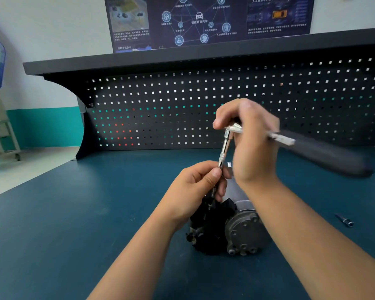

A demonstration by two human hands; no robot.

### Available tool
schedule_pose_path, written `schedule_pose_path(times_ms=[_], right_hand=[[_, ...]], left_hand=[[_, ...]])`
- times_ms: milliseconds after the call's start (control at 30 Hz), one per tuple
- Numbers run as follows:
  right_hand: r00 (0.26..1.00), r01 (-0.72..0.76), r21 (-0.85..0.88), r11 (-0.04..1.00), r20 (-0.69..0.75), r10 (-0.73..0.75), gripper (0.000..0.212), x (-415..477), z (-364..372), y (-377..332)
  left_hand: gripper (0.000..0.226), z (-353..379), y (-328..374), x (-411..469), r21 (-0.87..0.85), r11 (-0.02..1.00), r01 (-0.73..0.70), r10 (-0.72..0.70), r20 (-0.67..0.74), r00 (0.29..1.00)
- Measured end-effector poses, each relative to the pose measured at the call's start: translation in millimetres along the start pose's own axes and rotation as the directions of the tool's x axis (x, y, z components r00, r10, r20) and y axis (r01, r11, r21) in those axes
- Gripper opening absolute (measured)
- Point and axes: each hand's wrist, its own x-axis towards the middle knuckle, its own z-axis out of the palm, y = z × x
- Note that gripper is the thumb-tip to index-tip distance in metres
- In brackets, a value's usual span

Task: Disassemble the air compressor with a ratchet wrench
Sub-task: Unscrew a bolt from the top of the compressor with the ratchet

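The air compressor (234, 230), black and grey metal, lies on the blue bench in the lower middle. A ratchet wrench (312, 148) with a black handle stretches to the right; its silver extension bar (224, 148) drops down onto the compressor's top. My right hand (251, 139) grips the wrench at its head. My left hand (195, 187) pinches the lower part of the extension bar just above the compressor. The socket end is hidden behind my left fingers.
A small dark bit (344, 220) lies on the bench to the right of my right forearm. A small silver piece (229, 164) shows beside the bar. A black pegboard (160, 109) rises along the bench's back edge. The bench's left edge drops to the floor.
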Motion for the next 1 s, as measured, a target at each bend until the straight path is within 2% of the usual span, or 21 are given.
schedule_pose_path(times_ms=[67, 133, 200, 233, 333, 433, 500, 600, 667, 733, 800, 833, 867, 900, 933, 1000], right_hand=[[0.993, 0.12, -0.251, 0.96, 0.037, -0.115, 0.039, -5, 5, -1], [0.985, 0.171, -0.397, 0.902, 0.06, -0.16, 0.046, -6, 7, -2], [0.983, 0.18, -0.471, 0.864, 0.055, -0.174, 0.047, -6, 8, -2], [0.987, 0.16, -0.444, 0.882, 0.042, -0.158, 0.045, -7, 8, -2], [0.999, 0.03, -0.149, 0.988, 0.019, -0.028, 0.037, -1, 4, -3], [0.993, -0.12, 0.158, 0.98, 0.028, 0.117, 0.036, 7, -2, 3], [0.969, -0.247, 0.417, 0.875, 0.081, 0.235, 0.039, 11, -7, 6], [0.903, -0.416, 0.693, 0.588, 0.239, 0.358, 0.037, 14, -13, 7], [0.872, -0.458, 0.771, 0.442, 0.294, 0.391, 0.034, 16, -17, 7], [0.863, -0.464, 0.777, 0.425, 0.288, 0.416, 0.035, 17, -19, 7], [0.877, -0.44, 0.742, 0.506, 0.233, 0.421, 0.036, 16, -16, 6], [0.905, -0.396, 0.677, 0.621, 0.17, 0.391, 0.036, 14, -13, 5], [0.945, -0.309, 0.531, 0.789, 0.076, 0.319, 0.035, 11, -10, 4], [0.981, -0.182, 0.287, 0.941, -0.013, 0.193, 0.034, 7, -7, 3], [0.998, -0.041, 0.024, 0.999, -0.045, 0.042, 0.034, 3, -2, 2], [0.99, 0.129, -0.298, 0.946, -0.017, -0.141, 0.039, -6, 5, 1]], left_hand=[[0.032, -1, 0, 0, 0.0, 1.0, 0.006, -0.006, -0.005, 1.0], [0.035, -2, -1, -1, 0.019, 1.0, 0.017, -0.017, -0.002, 1.0], [0.036, -2, -1, -2, 0.032, 0.999, 0.018, -0.018, 0.005, 1.0], [0.035, -1, -1, -1, 0.032, 0.999, 0.014, -0.014, -0.001, 1.0], [0.031, 0, 1, -1, 0.008, 1.0, 0.002, -0.002, 0.004, 1.0], [0.029, 0, 0, 0, -0.043, 0.998, 0.035, -0.034, 0.02, 0.999], [0.03, -1, -2, 2, -0.077, 0.996, 0.052, -0.051, 0.022, 0.998], [0.03, -2, -1, 2, -0.058, 0.997, 0.056, -0.055, 0.021, 0.998], [0.03, -3, -2, 2, -0.022, 0.998, 0.051, -0.051, 0.021, 0.998], [0.029, -2, -1, 2, 0.011, 0.999, 0.049, -0.049, 0.015, 0.999], [0.029, -2, -3, 3, 0.02, 0.998, 0.057, -0.057, -0.004, 0.998], [0.029, -2, -4, 3, 0.017, 0.998, 0.061, -0.061, -0.016, 0.998], [0.029, -1, -1, 3, 0.007, 0.998, 0.067, -0.067, -0.031, 0.997], [0.03, -2, -3, 2, 0.012, 0.998, 0.067, -0.067, -0.039, 0.997], [0.033, 0, 0, 1, 0.022, 0.997, 0.07, -0.069, -0.028, 0.997], [0.047, -1, 2, -1, 0.068, 0.994, 0.08, -0.078, -0.04, 0.996]])
